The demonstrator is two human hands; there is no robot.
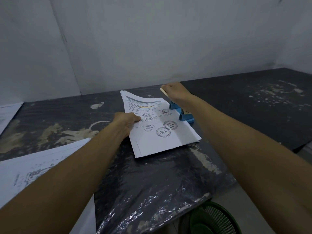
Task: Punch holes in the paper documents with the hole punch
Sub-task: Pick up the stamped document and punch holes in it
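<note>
On the dark table (168,174), wrapped in crinkled glossy plastic with pale scuffs, we see a flat stack of stamped white documents (158,125); its right edge sits in the blue metal hole punch (183,114); our left hand (126,120) pinches the stack's left edge; our right hand (175,93) is curled over the punch's pale lever; a green mesh basket (212,218) stands below, contents hidden.

Both bare forearms stretched forward and converging, left hand (127,119) palm down with thumb and fingers pinching an edge, right hand (175,92) further out, knuckles up, fingers curled over a lever, wrist slightly bent.
</note>
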